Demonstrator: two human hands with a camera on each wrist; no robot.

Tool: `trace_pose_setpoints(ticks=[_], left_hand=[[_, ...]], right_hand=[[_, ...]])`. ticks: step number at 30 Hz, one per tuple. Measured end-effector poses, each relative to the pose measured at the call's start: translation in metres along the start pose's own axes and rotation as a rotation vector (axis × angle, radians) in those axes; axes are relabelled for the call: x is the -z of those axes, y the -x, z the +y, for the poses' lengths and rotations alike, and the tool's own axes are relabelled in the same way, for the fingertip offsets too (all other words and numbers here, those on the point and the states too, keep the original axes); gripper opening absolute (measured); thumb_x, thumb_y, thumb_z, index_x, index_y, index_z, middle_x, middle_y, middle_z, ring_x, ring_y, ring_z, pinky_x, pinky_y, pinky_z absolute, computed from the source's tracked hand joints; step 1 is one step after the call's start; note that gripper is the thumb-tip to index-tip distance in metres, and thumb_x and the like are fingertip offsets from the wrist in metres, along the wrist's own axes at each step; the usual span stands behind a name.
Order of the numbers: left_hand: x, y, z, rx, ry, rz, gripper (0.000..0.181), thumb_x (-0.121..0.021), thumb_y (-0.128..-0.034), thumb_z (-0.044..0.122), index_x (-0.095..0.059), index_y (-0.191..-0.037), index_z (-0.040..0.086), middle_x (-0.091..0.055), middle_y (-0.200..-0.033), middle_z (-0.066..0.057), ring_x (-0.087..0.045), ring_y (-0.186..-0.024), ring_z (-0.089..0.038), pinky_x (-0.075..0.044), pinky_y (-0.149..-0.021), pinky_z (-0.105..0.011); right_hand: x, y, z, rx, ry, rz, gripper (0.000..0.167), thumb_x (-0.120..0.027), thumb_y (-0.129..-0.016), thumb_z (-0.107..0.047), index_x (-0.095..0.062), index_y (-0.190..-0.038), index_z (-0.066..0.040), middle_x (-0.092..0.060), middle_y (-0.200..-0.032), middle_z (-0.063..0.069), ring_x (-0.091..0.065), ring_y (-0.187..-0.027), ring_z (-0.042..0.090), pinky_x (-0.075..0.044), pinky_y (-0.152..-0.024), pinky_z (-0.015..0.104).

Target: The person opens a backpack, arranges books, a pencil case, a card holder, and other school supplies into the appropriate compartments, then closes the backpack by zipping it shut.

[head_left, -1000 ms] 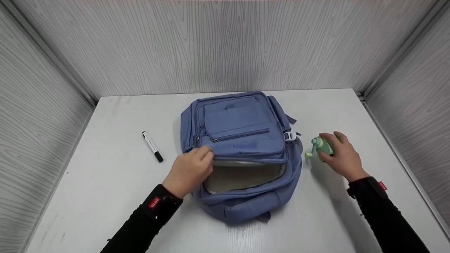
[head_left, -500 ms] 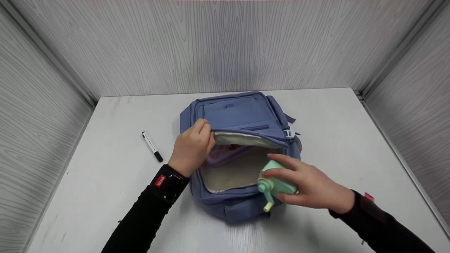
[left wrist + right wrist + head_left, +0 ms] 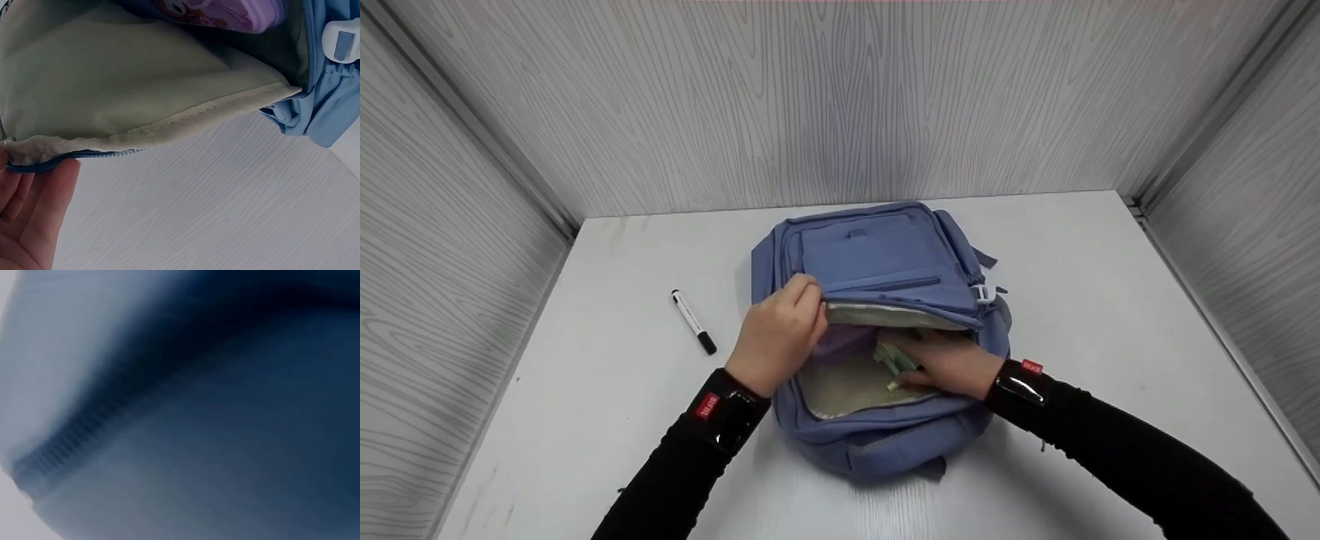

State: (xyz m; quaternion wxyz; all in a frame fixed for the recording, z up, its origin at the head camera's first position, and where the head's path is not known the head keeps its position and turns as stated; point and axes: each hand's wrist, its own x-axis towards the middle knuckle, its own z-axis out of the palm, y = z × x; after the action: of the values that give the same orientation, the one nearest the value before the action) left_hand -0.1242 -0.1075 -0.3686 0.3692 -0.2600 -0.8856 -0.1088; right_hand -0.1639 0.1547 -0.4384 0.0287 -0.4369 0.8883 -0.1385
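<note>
A blue backpack (image 3: 877, 251) lies on the table with its main compartment unzipped. My left hand (image 3: 781, 337) pinches the zippered edge of its flap (image 3: 152, 135) and holds it raised. Inside the opening, my right hand (image 3: 956, 364) grips a mint-green hand-crank pencil sharpener (image 3: 894, 358) with a yellow knob on its crank. My fingers and the shade of the flap partly hide the sharpener. A purple box (image 3: 247, 12) with a printed picture sits deeper in the compartment. Blurred blue fabric and a zipper (image 3: 62, 447) fill the right wrist view, where the right hand is not visible.
A white marker with a black cap (image 3: 694, 322) lies on the white table (image 3: 607, 420), left of the backpack. A white buckle (image 3: 983, 294) is on the bag's right side. Grey wood-grain panels (image 3: 840, 97) enclose the table at the back and sides.
My right hand has carried the pencil sharpener from the table right of the backpack into its opening. My left hand has lifted the flap, which now sits slightly lower than half a second ago.
</note>
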Motion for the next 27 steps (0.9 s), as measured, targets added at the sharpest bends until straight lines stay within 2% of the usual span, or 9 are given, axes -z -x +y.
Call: trace_pose_setpoints(ticks=[4,11,15,17,19,21,23,25,27], left_hand=[[0.002,0.006,0.002,-0.022,0.008,0.008,0.012,-0.071,-0.0818,0.004,-0.063,-0.090,-0.001,-0.065,-0.093,-0.011,-0.068,-0.069,-0.022,-0.058,-0.056,-0.032],[0.003,0.015,0.001,-0.014,0.032,-0.015,0.014,-0.072,-0.0821,0.004,-0.065,-0.093,-0.002,-0.066,-0.095,-0.012,-0.070,-0.074,-0.023,-0.060,-0.061,-0.032],[0.003,0.023,0.002,-0.012,0.051,-0.020,0.013,-0.073,-0.0812,0.004,-0.065,-0.091,-0.001,-0.065,-0.093,-0.010,-0.068,-0.071,-0.021,-0.059,-0.059,-0.030],[0.002,0.029,0.004,-0.022,0.059,-0.012,0.013,-0.073,-0.0801,0.003,-0.064,-0.090,0.000,-0.064,-0.091,-0.009,-0.067,-0.070,-0.019,-0.058,-0.058,-0.029],[0.001,0.038,0.008,-0.037,0.065,-0.002,0.015,-0.074,-0.0778,0.002,-0.064,-0.089,0.001,-0.064,-0.090,-0.007,-0.066,-0.069,-0.017,-0.057,-0.058,-0.027],[-0.001,0.049,0.011,-0.053,0.065,0.010,0.017,-0.076,-0.0756,0.002,-0.064,-0.088,0.002,-0.064,-0.090,-0.006,-0.065,-0.069,-0.015,-0.056,-0.057,-0.025],[-0.004,0.061,0.015,-0.063,0.070,0.014,0.019,-0.077,-0.0738,0.001,-0.065,-0.088,0.003,-0.065,-0.090,-0.004,-0.065,-0.070,-0.014,-0.056,-0.059,-0.023],[-0.007,0.074,0.018,-0.062,0.077,0.011,0.019,-0.078,-0.0734,0.002,-0.066,-0.087,0.004,-0.065,-0.089,-0.003,-0.066,-0.072,-0.014,-0.057,-0.061,-0.022],[-0.011,0.085,0.020,-0.051,0.086,0.003,0.018,-0.078,-0.0738,0.003,-0.067,-0.087,0.006,-0.066,-0.088,-0.001,-0.067,-0.074,-0.013,-0.057,-0.063,-0.022]], right_hand=[[-0.009,-0.004,0.007,-0.045,-0.021,0.083,0.074,-0.073,-0.088,-0.033,-0.040,-0.149,-0.008,-0.045,-0.150,0.022,-0.042,-0.141,0.035,-0.038,-0.115,0.050],[-0.001,-0.006,0.006,-0.037,-0.054,0.110,0.061,-0.070,-0.091,-0.025,-0.043,-0.141,-0.001,-0.049,-0.142,0.022,-0.046,-0.135,0.035,-0.037,-0.115,0.049],[0.014,0.013,-0.012,-0.036,-0.056,0.038,0.057,-0.066,-0.095,-0.029,-0.044,-0.142,-0.005,-0.052,-0.141,0.019,-0.053,-0.129,0.031,-0.044,-0.110,0.047],[0.022,0.027,-0.023,-0.015,-0.065,0.000,0.048,-0.064,-0.096,-0.030,-0.051,-0.137,-0.008,-0.056,-0.136,0.014,-0.058,-0.123,0.027,-0.049,-0.103,0.045],[0.029,0.042,-0.032,0.041,-0.085,0.011,0.034,-0.064,-0.097,-0.029,-0.060,-0.126,-0.011,-0.061,-0.128,0.009,-0.062,-0.115,0.022,-0.053,-0.096,0.042],[0.034,0.055,-0.035,0.100,-0.144,0.080,0.019,-0.065,-0.096,-0.023,-0.066,-0.112,-0.013,-0.066,-0.116,0.003,-0.065,-0.105,0.015,-0.055,-0.089,0.034],[0.039,0.064,-0.031,0.144,-0.171,0.202,0.003,-0.068,-0.093,-0.014,-0.067,-0.096,-0.014,-0.067,-0.097,-0.001,-0.064,-0.086,0.008,-0.054,-0.075,0.023],[0.043,0.068,-0.019,0.137,-0.188,0.343,0.010,-0.070,-0.089,-0.004,-0.066,-0.086,-0.013,-0.064,-0.081,-0.003,-0.058,-0.071,0.004,-0.049,-0.064,0.016],[0.047,0.069,-0.001,0.060,-0.175,0.450,0.014,-0.072,-0.085,0.001,-0.066,-0.083,-0.011,-0.061,-0.075,-0.002,-0.053,-0.065,0.004,-0.044,-0.058,0.015]])
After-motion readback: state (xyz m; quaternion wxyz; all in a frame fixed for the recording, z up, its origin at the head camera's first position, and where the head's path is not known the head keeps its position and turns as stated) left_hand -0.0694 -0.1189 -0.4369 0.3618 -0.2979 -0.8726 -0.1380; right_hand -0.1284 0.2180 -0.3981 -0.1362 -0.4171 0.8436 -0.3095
